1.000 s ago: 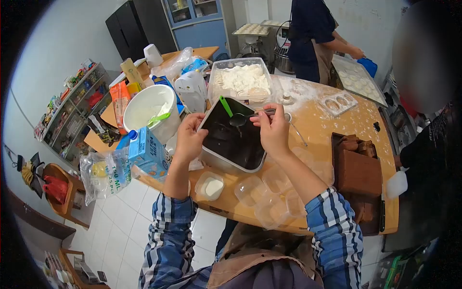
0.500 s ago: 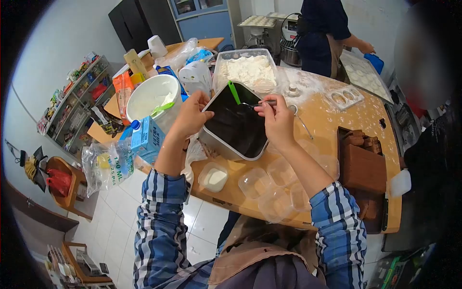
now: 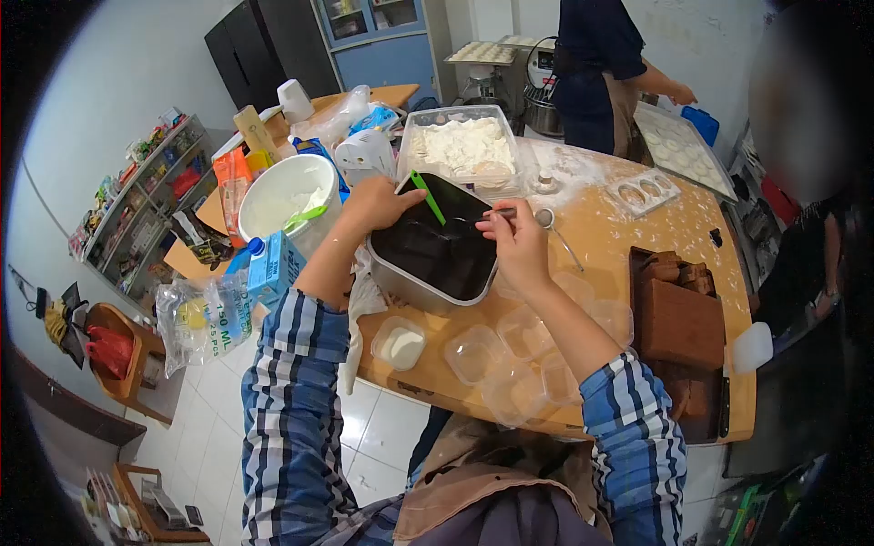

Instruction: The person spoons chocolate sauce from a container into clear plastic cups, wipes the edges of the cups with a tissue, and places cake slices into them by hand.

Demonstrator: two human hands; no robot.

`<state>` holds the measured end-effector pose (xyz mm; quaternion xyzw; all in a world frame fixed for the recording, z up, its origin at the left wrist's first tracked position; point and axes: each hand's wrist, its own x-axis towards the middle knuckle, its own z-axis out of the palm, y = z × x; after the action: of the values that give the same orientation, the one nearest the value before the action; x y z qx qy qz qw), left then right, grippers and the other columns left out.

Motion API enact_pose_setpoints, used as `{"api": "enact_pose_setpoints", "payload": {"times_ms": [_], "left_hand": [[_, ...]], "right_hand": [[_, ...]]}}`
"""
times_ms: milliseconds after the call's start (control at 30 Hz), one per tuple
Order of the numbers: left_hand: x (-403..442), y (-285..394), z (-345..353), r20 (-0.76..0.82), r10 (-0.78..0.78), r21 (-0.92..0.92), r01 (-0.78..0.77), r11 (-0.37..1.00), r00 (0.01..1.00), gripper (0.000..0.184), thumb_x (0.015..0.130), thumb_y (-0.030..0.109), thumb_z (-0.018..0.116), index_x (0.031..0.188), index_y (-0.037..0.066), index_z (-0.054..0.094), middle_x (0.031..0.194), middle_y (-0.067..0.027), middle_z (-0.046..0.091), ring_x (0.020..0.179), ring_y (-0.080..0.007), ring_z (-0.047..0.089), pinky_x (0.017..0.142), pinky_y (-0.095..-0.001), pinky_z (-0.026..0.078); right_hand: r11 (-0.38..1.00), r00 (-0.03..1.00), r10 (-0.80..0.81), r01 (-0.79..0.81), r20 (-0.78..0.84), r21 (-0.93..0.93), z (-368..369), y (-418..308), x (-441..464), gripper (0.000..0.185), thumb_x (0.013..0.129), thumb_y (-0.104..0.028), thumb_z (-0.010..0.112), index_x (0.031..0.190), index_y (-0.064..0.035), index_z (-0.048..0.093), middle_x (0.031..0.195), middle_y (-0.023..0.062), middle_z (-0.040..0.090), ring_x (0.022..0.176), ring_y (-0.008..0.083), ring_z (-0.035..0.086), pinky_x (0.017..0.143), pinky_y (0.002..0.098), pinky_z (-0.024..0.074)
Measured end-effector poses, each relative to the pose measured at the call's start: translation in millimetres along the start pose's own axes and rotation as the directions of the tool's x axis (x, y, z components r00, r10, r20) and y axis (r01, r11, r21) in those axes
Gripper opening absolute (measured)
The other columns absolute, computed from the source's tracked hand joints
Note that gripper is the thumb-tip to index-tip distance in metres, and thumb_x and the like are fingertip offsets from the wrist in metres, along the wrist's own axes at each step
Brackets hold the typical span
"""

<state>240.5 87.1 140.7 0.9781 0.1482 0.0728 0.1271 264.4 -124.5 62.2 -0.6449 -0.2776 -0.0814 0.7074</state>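
My right grip (image 3: 514, 238) pinches one spoon (image 3: 497, 214) inside one metal pan (image 3: 419, 288) of dark mixture (image 3: 421, 247) on the counter (image 3: 601, 241); my left grip (image 3: 387, 202) holds the pan. One green utensil (image 3: 433, 205) leans inside.

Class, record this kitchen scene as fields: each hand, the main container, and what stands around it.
Left hand: at the metal container's rim, beside a green handle
Right hand: pinching a spoon
Contents: dark, not identifiable
Image left: white bowl, milk carton
Image right: brown cake block
Nearer the person: clear plastic cups
Beyond: white flour-like powder
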Motion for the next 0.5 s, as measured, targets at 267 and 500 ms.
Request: {"api": "enact_pose_setpoints", "payload": {"times_ms": [267, 500], "left_hand": [[8.0, 15.9, -6.5, -0.013, -0.005, 0.171, 0.007, 0.985, 1.0, 0.063, 0.073, 0.059, 0.057, 0.081, -0.002, 0.066, 0.083, -0.0202, 0.063, 0.078, -0.0341, 0.062, 0.068, -0.0415, 0.049], [19.6, 9.4, 8.7, -0.052, 0.118, 0.145, -0.109, 0.983, 0.992, 0.059, 0.078, 0.054, 0.055, 0.078, -0.005, 0.065, 0.079, -0.023, 0.062, 0.078, -0.0378, 0.06, 0.07, -0.0432, 0.046]], "right_hand": [[0.998, 0.998, -0.041, 0.044, 0.044, -0.054, 2.2, 1.9, -0.9, 0.009, 0.088, 0.0, 0.046, 0.098, 0.0016, 0.047, 0.087, 0.0129, 0.059, 0.078, 0.0173, 0.064, 0.065, 0.0248, 0.0526], [0.999, 0.999, -0.037, 0.037, -0.027, 0.003, -5.9, 0.9, -5.3, 0.01, 0.087, -0.003, 0.047, 0.095, 0.0028, 0.049, 0.081, 0.012, 0.061, 0.073, 0.0168, 0.064, 0.061, 0.0267, 0.051]]}}
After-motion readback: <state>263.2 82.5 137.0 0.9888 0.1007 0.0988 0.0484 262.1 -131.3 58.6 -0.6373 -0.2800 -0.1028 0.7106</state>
